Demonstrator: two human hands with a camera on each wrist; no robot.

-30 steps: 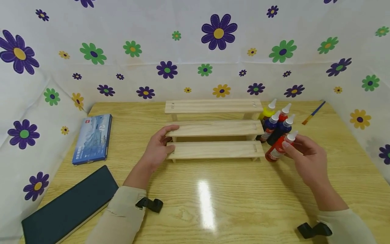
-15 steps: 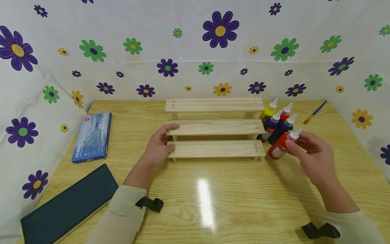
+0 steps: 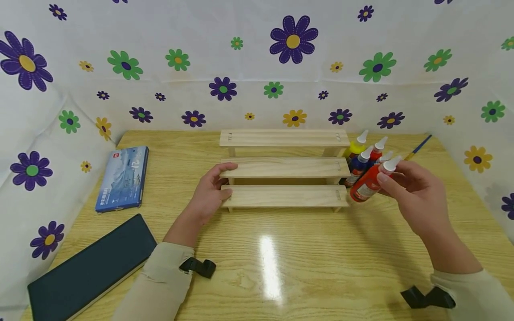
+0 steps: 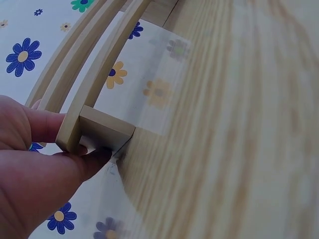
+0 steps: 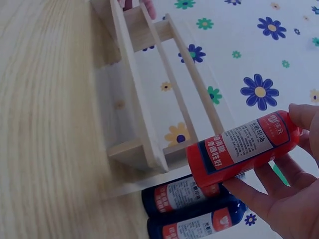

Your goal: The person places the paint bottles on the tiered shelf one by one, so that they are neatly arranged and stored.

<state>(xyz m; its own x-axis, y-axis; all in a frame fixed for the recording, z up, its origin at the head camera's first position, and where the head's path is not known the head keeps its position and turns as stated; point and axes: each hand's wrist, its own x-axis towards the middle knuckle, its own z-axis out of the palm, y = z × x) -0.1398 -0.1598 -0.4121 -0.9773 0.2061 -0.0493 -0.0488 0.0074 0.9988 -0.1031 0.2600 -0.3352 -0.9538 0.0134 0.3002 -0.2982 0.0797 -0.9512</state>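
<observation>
While L hand (image 3: pixel 206 191) grips L end of 3-tier wooden rack (image 3: pixel 281 196), curled round btm & mid tiers, R hand (image 3: pixel 421 196) pinches red stamp-ink bottle (image 3: pixel 366 185) betw. thumb & fingers. Neither of the hands spread wide. Bottle tilted, white nozzle cap (image 3: pixel 390 166) up & to R, base clear of counter (image 3: pixel 313 254), just off rack's R end. Behind it, standing close: yellow bottle (image 3: pixel 355 148), 2nd red bottle (image 3: pixel 375 156), 2 dark-blue bottles (image 3: pixel 357 166), 1 partly hidden. Paintbrush (image 3: pixel 419 147) lies farther R, partly behind R hand. L side of counter: blue box (image 3: pixel 122 178) w/ mountain print; dark slab (image 3: pixel 94 267) nearer, lying at an angle.
</observation>
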